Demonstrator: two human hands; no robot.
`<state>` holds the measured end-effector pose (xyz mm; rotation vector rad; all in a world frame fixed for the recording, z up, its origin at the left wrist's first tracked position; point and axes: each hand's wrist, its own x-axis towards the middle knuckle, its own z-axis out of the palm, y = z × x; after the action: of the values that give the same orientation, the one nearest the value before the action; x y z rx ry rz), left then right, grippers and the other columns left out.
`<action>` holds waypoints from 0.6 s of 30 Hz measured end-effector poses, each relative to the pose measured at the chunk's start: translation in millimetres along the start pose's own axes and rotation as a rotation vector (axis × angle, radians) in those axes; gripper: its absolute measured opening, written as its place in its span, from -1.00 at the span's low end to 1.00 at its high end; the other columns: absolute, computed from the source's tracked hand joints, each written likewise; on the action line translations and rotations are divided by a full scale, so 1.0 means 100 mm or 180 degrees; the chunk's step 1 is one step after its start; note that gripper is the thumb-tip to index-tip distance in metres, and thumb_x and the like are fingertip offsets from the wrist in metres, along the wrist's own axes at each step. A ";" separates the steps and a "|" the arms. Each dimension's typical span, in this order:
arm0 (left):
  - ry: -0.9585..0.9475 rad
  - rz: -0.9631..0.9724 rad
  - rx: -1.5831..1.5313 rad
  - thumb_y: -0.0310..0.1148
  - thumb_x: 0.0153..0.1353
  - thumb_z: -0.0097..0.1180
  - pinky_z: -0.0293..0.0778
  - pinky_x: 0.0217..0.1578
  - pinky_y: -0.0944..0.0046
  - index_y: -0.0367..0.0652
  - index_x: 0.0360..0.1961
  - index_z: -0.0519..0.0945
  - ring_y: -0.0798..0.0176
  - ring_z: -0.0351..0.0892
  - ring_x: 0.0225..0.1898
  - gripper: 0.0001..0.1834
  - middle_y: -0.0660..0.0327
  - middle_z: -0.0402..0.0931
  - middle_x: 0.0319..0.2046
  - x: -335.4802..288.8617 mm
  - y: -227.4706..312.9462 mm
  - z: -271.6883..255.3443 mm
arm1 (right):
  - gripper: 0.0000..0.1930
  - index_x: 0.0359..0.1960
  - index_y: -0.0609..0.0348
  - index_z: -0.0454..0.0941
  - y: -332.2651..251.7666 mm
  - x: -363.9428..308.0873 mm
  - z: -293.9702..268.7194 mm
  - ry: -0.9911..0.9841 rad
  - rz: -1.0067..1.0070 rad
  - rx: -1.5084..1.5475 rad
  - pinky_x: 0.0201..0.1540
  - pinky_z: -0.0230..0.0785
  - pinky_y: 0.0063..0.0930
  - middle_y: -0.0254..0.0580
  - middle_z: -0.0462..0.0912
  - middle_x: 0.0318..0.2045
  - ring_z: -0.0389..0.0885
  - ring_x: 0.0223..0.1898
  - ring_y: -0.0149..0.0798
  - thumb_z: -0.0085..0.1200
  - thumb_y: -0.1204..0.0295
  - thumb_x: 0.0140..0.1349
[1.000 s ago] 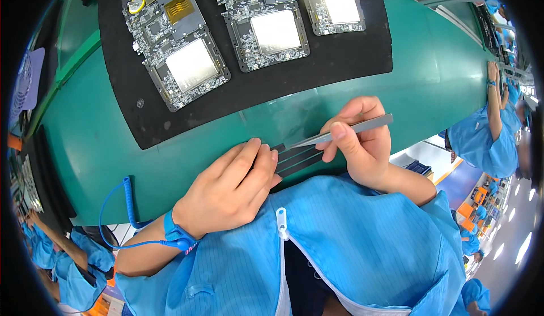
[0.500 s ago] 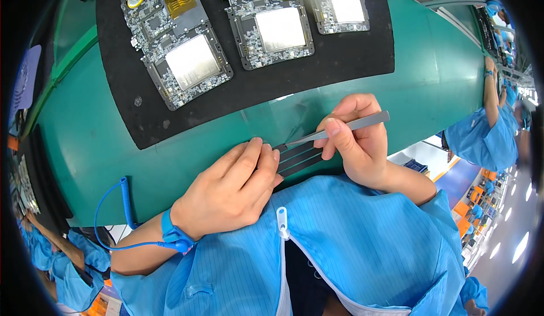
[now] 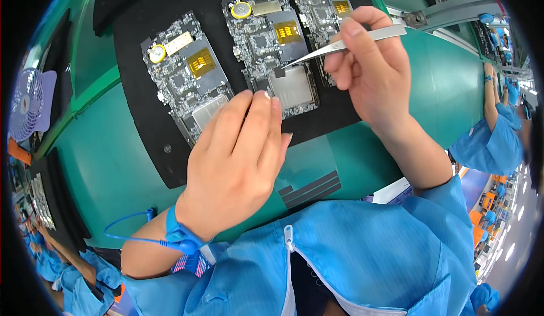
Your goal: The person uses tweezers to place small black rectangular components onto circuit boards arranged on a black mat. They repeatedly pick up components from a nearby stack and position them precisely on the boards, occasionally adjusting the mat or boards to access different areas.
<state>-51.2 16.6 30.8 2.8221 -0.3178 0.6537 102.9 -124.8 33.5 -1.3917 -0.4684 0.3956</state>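
My right hand (image 3: 374,67) pinches a pair of steel tweezers (image 3: 351,42) over the middle circuit board (image 3: 262,39). At the tweezers' tips is a small black piece (image 3: 280,72), at the upper edge of the board's silver metal shield (image 3: 293,88). My left hand (image 3: 229,166) has its fingers stretched out side by side, the tips at the lower left of that shield; the thumb is partly hidden. Below the boards, black strips (image 3: 310,192) lie on a clear sheet on the green mat. A blue wrist strap (image 3: 178,231) is round my left wrist.
A left board (image 3: 187,72) and a right board (image 3: 323,10) flank the middle one on a black foam pad (image 3: 153,157). The strap's blue cord (image 3: 127,238) runs off left. A purple fan (image 3: 28,103) stands far left. Co-workers in blue sit at both sides.
Both hands have moved forward from the black strips to the middle board. The tweezers now bring a small black piece over its shield. The view has shifted, showing more of the boards.
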 end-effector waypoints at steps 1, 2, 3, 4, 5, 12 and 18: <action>-0.0006 0.0046 0.0044 -0.50 -0.20 0.30 0.50 -0.14 0.15 -0.45 -0.18 0.56 -0.02 0.52 -0.13 -0.54 -0.03 0.51 -0.19 0.01 -0.02 0.04 | -0.75 -0.09 0.21 0.26 0.06 0.02 -0.01 -0.0175 0.0049 -0.0024 -0.67 0.21 -0.77 -0.25 0.55 -0.60 0.40 -0.72 -0.59 -0.04 0.35 0.33; -0.0011 0.0092 0.0087 -0.49 -0.19 0.30 0.50 -0.14 0.15 -0.45 -0.18 0.56 -0.02 0.52 -0.13 -0.54 -0.03 0.51 -0.19 0.01 -0.04 0.09 | -0.75 -0.09 0.21 0.26 0.07 0.03 0.01 -0.0185 0.0041 -0.0047 -0.67 0.21 -0.77 -0.26 0.55 -0.60 0.40 -0.72 -0.60 -0.04 0.35 0.33; -0.0017 0.0137 0.0129 -0.49 -0.19 0.30 0.50 -0.14 0.15 -0.45 -0.18 0.57 -0.02 0.52 -0.12 -0.55 -0.03 0.51 -0.19 0.00 -0.06 0.12 | -0.75 -0.09 0.21 0.25 0.07 0.03 0.03 -0.0195 0.0033 -0.0071 -0.67 0.21 -0.78 -0.27 0.54 -0.60 0.41 -0.72 -0.60 -0.04 0.35 0.33; -0.0010 0.0186 0.0161 -0.49 -0.18 0.29 0.51 -0.15 0.15 -0.45 -0.18 0.57 -0.02 0.52 -0.12 -0.55 -0.03 0.51 -0.20 -0.01 -0.08 0.15 | -0.75 -0.08 0.20 0.25 0.08 0.00 0.04 -0.0178 0.0047 -0.0107 -0.67 0.21 -0.78 -0.27 0.54 -0.61 0.41 -0.72 -0.61 -0.04 0.35 0.33; -0.0002 0.0234 0.0192 -0.48 -0.17 0.29 0.51 -0.15 0.15 -0.45 -0.19 0.57 -0.02 0.52 -0.11 -0.56 -0.03 0.52 -0.20 -0.02 -0.09 0.17 | -0.75 -0.08 0.19 0.25 0.09 -0.01 0.05 -0.0140 0.0025 -0.0120 -0.68 0.22 -0.80 -0.28 0.53 -0.61 0.41 -0.72 -0.61 -0.03 0.36 0.33; 0.0071 0.0375 0.0308 -0.49 -0.16 0.28 0.54 -0.19 0.15 -0.44 -0.21 0.60 -0.04 0.53 -0.09 -0.60 -0.03 0.52 -0.22 -0.04 -0.12 0.21 | -0.75 -0.08 0.19 0.24 0.12 -0.02 0.07 -0.0139 0.0097 -0.0128 -0.70 0.23 -0.79 -0.29 0.53 -0.59 0.43 -0.70 -0.60 -0.02 0.38 0.33; 0.0138 0.0381 0.0336 -0.49 -0.15 0.27 0.54 -0.20 0.15 -0.44 -0.23 0.60 -0.04 0.54 -0.10 -0.62 -0.03 0.53 -0.22 -0.04 -0.12 0.22 | -0.75 -0.08 0.20 0.23 0.10 -0.02 0.09 -0.0135 0.0115 -0.0032 -0.70 0.22 -0.80 -0.31 0.52 -0.59 0.43 -0.69 -0.61 -0.02 0.41 0.33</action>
<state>-42.8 22.7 7.3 2.9013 -0.4603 0.7770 96.2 -117.3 24.5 -1.4053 -0.4811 0.4534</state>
